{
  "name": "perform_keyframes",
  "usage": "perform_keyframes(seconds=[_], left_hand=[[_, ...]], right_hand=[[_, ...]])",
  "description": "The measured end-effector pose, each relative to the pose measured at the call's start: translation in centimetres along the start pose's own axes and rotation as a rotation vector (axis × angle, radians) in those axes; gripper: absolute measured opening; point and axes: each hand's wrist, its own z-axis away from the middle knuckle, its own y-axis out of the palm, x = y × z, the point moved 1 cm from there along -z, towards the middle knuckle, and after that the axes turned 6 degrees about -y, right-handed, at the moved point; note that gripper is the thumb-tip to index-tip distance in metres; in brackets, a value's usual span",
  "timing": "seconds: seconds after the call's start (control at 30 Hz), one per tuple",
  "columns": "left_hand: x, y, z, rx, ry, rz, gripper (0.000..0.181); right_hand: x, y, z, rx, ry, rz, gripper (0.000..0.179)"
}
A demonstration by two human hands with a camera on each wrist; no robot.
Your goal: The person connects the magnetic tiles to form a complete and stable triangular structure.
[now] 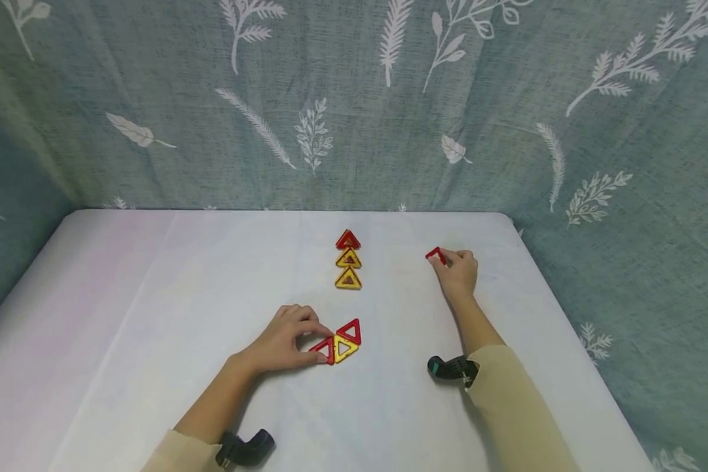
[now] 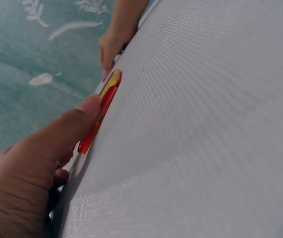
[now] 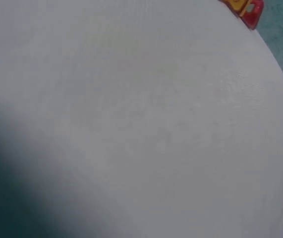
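My left hand [image 1: 280, 341] pinches a red triangular magnetic tile [image 1: 332, 352] between thumb and fingers, low over the white table. Edge to edge with that tile lie a yellow triangular tile [image 1: 348, 355] and a second red triangular tile [image 1: 357, 333], forming a short strip. In the left wrist view, the thumb [image 2: 89, 105] presses on the red tile's near edge. Farther right, my right hand [image 1: 459, 272] holds another red triangular tile [image 1: 436, 251] by its edge in the fingertips. The right wrist view does not show that hand.
Beyond the strip, a column of triangular pieces stands on the table [image 1: 183, 295]: a red one [image 1: 348, 237] farthest, then a yellow one [image 1: 349, 263] and another yellow one [image 1: 348, 286]. A green leaf-patterned curtain [image 1: 354, 131] hangs behind the table's far edge.
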Motion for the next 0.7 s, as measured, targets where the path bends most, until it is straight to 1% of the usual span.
perform_keyframes(seconds=[0.2, 0.37, 0.5, 0.57, 0.7], left_hand=[[-0.1, -0.1, 0.1, 0.001, -0.008, -0.002, 0.034], [-0.2, 0.0, 0.2, 0.013, 0.015, -0.015, 0.037], [-0.2, 0.1, 0.1, -0.003, 0.039, -0.031, 0.036], [-0.2, 0.1, 0.1, -0.017, 0.041, -0.039, 0.036], [-0.4, 0.4, 0.2, -0.037, 0.027, -0.058, 0.038]], right_hand=[[-0.1, -0.2, 1.1, 0.046, -0.065, 0.034, 0.042], [0.0, -0.7, 2.5, 0.089, -0.092, 0.021, 0.041], [0.2, -0.9, 3.6, 0.120, -0.122, 0.021, 0.040], [0.3, -0.9, 4.1, 0.127, -0.140, 0.016, 0.039], [0.2, -0.9, 5.1, 0.116, -0.196, 0.015, 0.039]])
